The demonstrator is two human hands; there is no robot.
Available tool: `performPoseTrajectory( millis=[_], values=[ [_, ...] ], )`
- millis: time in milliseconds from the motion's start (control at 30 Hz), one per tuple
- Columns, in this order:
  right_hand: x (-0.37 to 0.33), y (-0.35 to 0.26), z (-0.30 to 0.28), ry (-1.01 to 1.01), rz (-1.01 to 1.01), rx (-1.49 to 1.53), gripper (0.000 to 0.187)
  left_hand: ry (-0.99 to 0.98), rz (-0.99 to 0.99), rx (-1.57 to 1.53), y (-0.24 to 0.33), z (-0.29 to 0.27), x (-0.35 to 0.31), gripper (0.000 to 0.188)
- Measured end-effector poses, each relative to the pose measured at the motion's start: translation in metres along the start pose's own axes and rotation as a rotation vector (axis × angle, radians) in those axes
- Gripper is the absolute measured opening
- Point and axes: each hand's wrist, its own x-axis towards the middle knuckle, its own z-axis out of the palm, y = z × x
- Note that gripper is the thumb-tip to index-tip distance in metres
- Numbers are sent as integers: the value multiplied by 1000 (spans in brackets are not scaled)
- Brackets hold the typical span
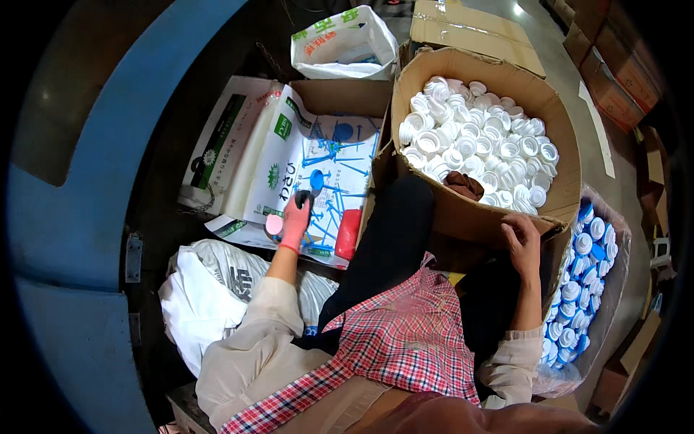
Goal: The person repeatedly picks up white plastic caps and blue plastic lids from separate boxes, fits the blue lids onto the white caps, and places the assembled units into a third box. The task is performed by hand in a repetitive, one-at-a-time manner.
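Note:
My left hand [295,221], in a pink glove with dark fingertips, reaches over a paper-lined cardboard box. Its fingers are closed at a round blue plastic piece [316,180], which seems to be held by them. Thin blue plastic sticks [334,210] lie scattered on the printed liner around it. A pink disc [274,224] shows beside the glove. My bare right hand [522,237] is at the near rim of a large carton [571,155] full of white plastic caps [470,145]. Its fingers are loosely bent, with nothing visible in them.
A red block [348,233] lies at the liner's near right corner. Brown cloth [463,185] sits on the white caps. At right is a clear bag of blue-and-white caps [571,291]. A white sack [343,49] stands behind; white plastic bags [210,286] lie at left near blue panels [72,340].

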Motion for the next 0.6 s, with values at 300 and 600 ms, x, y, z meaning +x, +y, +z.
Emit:
performPoseTrajectory(
  millis=[300, 600],
  values=[
    [32, -22, 13, -308, 166, -137, 13, -305, -247, 60, -120, 93, 116, 48],
    [114, 13, 90, -210, -126, -285, 18, -532, -247, 446, -159, 230, 140, 81]
  ],
)
